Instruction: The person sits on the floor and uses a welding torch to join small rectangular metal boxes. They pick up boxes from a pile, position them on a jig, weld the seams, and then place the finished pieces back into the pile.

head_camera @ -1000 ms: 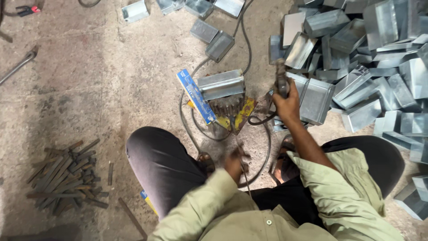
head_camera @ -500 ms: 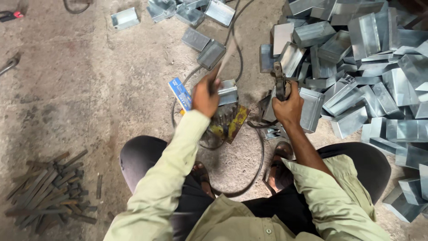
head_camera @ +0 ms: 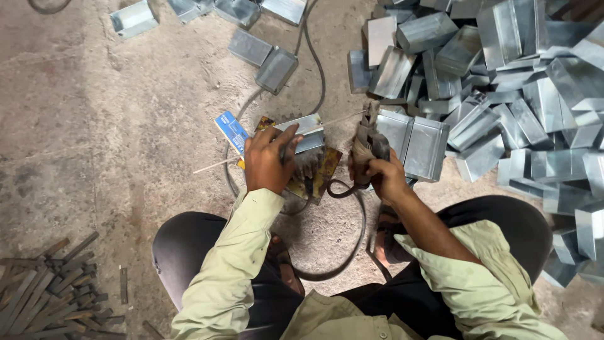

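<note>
Your left hand (head_camera: 267, 160), earlier back by your knee, is now gripping a thin pale welding rod (head_camera: 277, 142), feeding it into the cloth-wrapped electrode holder (head_camera: 367, 141).

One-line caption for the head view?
Left hand holds a welding rod toward electrode holder in right hand, beside metal boxes.

Two bare hands: left hand (head_camera: 267, 160), right hand (head_camera: 382, 177). One thin pale welding rod (head_camera: 217, 165). One blue rectangular packet (head_camera: 231, 131). Two black cables (head_camera: 311, 53). Grey folded sheet-metal boxes (head_camera: 503, 82): dozens piled right, too many to count; six loose top left. Dark flat metal strips (head_camera: 44, 296): one heap, uncountable.
</note>
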